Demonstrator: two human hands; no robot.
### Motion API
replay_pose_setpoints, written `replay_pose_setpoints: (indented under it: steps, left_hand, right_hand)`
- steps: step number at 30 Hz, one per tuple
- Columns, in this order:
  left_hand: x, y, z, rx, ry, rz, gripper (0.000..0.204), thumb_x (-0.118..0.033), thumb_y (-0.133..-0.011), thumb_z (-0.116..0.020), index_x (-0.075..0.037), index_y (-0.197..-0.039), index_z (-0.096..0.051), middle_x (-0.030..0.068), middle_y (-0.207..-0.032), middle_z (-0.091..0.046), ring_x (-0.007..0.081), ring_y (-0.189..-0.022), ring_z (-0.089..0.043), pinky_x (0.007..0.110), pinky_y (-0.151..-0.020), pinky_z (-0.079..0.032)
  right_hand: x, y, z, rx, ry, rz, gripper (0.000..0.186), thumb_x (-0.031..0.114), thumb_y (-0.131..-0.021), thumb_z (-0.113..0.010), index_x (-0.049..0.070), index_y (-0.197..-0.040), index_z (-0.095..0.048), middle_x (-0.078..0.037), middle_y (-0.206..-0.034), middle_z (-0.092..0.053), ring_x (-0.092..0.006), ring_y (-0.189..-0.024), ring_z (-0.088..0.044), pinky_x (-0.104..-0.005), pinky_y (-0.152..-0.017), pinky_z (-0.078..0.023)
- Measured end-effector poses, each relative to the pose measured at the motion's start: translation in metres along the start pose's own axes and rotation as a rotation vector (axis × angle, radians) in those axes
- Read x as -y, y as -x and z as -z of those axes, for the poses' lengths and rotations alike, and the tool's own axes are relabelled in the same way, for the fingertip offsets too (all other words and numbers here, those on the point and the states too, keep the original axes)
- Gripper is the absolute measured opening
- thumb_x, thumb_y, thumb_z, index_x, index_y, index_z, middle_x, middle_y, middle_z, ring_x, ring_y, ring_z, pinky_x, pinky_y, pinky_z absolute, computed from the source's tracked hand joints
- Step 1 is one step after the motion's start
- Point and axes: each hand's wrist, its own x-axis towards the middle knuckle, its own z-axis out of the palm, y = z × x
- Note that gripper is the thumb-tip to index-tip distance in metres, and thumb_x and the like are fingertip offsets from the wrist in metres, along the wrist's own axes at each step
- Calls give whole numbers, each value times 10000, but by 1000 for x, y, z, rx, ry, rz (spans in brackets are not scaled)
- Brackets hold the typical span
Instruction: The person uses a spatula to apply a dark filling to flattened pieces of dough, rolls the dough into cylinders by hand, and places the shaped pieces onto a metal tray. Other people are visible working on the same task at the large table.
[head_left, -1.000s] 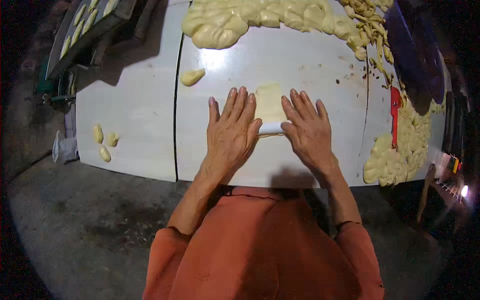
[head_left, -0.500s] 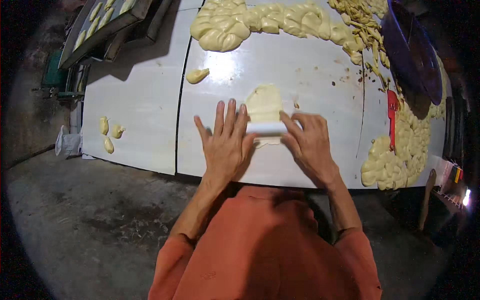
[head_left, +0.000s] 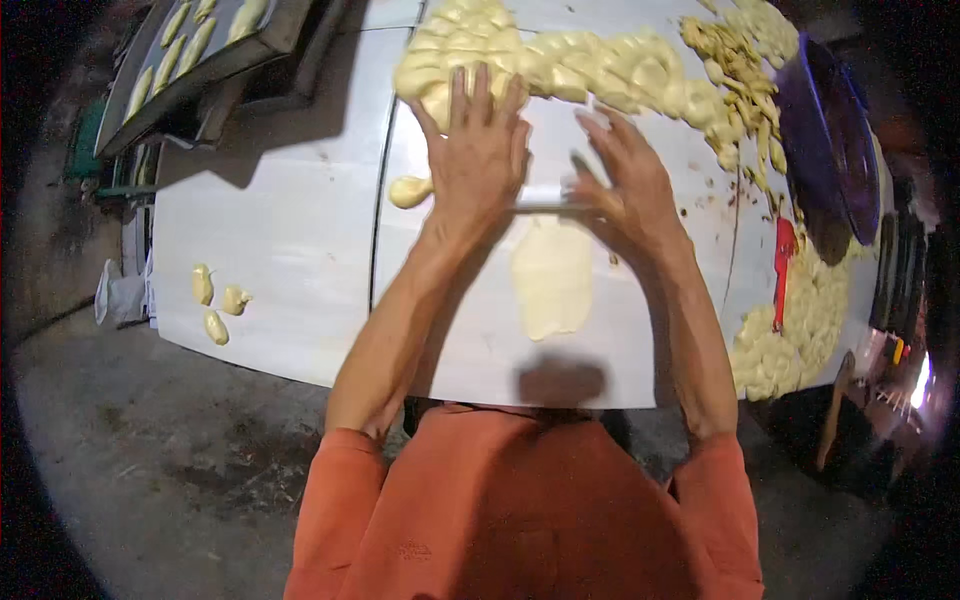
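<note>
A flattened oblong sheet of pale dough (head_left: 550, 278) lies on the white tabletop. Just beyond it, a white rolling pin (head_left: 543, 198), blurred and hard to make out, spans the space between my hands. My left hand (head_left: 475, 165) is spread palm-down at the pin's left end, its fingertips over the edge of the dough mass at the back (head_left: 455, 35). My right hand (head_left: 625, 185) is at the pin's right end, fingers curved and apart; whether it touches the pin I cannot tell. A small dough lump (head_left: 408, 191) sits left of my left hand.
Metal trays of shaped dough pieces (head_left: 275, 45) stand at back left; small lumps (head_left: 214, 325) lie at left. At right are a dark purple basin (head_left: 830, 140), strips of dough (head_left: 740, 80), a red tool (head_left: 782, 270) and another dough mass (head_left: 785, 355). The table's front edge crosses below.
Both my hands have moved away from me with the rolling pin, to beyond the dough sheet, which now shows uncovered. The sheet looks longer. My right hand's fingers have curled somewhat since the earliest frame.
</note>
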Motion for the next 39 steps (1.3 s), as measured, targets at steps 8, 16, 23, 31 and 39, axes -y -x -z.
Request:
replay_pose_setpoints:
  steps: [8,16,23,31,39]
  left_hand:
    - [29,108,120,-26,328,136,414,-196,-876,-729,-91,-1275,-682,175,-1365,-605,360,-1225,-576,505,-1062,-410]
    - [165,228,204,-348,-24,701,274,-133,-950,-672,-47,-1208,-701,145,-1226,-681,324,-1124,-631,452,-964,-471]
    - [219,260,218,-306,-200,798,303,-198,-1008,-623,-79,-1279,-687,107,-1254,-680,306,-1153,-616,465,-974,-444]
    - [236,269,218,-193,-285,779,333,-246,-1028,-582,-110,-1310,-697,95,-1256,-690,299,-1144,-616,462,-963,-460]
    - [242,295,210,-223,-335,711,463,-282,-1021,-617,-23,-1403,-583,250,-1437,-546,407,-1322,-528,516,-1083,-444]
  right_hand:
    - [17,63,5,104,-8,-362,379,183,-941,-668,20,-1282,-653,-176,-1157,-657,-353,-1055,-629,-452,-940,-495]
    - [179,1,-34,166,-295,-150,363,89,-954,-630,-18,-1300,-607,-231,-1296,-598,-389,-1145,-619,-446,-981,-521]
    - [344,-37,-204,243,-218,685,356,149,-920,-637,57,-1265,-641,-198,-1414,-561,-342,-1252,-568,-467,-1005,-479]
    - [315,-50,-186,504,-297,640,148,128,-889,-643,33,-1000,-657,-130,-921,-660,-329,-892,-649,-402,-757,-539]
    - [124,46,18,585,-514,-462,455,365,-938,-661,-25,-1169,-703,-202,-993,-736,-292,-874,-701,-375,-820,-537]
